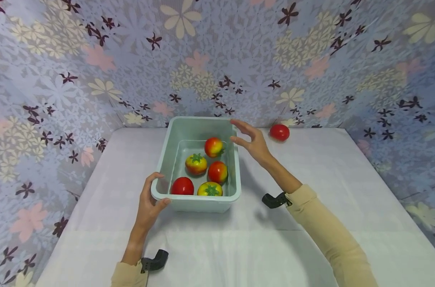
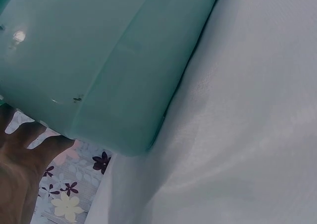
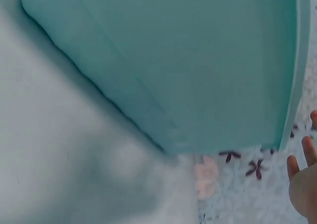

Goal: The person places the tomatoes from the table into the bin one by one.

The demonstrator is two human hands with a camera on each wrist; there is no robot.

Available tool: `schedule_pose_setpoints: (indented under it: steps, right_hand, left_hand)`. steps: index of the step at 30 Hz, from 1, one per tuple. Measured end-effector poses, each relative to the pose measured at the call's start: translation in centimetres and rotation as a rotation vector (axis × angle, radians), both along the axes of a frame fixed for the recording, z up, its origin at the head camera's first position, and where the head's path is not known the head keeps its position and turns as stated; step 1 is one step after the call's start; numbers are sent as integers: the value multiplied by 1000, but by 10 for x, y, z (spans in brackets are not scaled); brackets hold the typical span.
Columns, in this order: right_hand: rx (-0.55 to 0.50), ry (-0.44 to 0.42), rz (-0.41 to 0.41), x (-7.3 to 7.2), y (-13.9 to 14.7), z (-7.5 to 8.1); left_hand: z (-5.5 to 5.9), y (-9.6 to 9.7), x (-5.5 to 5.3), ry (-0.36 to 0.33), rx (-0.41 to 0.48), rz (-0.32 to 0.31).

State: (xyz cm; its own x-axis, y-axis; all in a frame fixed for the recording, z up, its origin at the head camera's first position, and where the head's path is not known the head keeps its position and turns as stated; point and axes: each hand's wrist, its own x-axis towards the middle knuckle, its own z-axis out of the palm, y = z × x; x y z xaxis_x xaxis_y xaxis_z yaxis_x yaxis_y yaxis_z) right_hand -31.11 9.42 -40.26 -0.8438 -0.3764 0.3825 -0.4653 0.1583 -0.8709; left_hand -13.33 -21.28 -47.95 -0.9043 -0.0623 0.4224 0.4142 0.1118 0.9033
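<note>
A pale green plastic bin (image 1: 203,204) stands on the white-covered table, holding several toy tomatoes, among them a red one (image 1: 182,186) and a yellow one with a green top (image 1: 210,189). My left hand (image 1: 148,207) grips the bin's near left corner, fingers over the rim and thumb at the front edge. In the left wrist view, its fingers (image 2: 52,147) lie against the bin's wall (image 2: 114,75). Beside the far right rim is my right hand (image 1: 254,144), fingers spread and fairly straight. The right wrist view shows its fingers (image 3: 308,149) just outside the rim, holding nothing.
A single red tomato (image 1: 279,132) lies on the table (image 1: 328,175) at the back, right of my right hand. Flower-patterned cloth (image 1: 138,59) rises behind the table's far edge and borders both sides.
</note>
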Motion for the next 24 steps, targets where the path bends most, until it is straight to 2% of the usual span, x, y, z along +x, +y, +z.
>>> schedule_pose_setpoints:
  steps: [4, 8, 15, 19, 24]
  right_hand:
    - [-51, -31, -73, -14, 12, -2]
    - [-46, -48, -163, -27, 31, -8]
    - [0, -152, -318, -53, 66, -21]
    - [8, -160, -406, -65, 84, -26]
    - [48, -142, -530, -76, 109, -45]
  left_hand:
    - [4, -2, -2, 8, -9, 9]
    - [6, -4, -2, 5, -3, 8]
    - [3, -5, 0, 5, 5, 7]
    - [-1, -4, -1, 9, 17, 0]
    - [-5, -1, -1, -13, 20, 2]
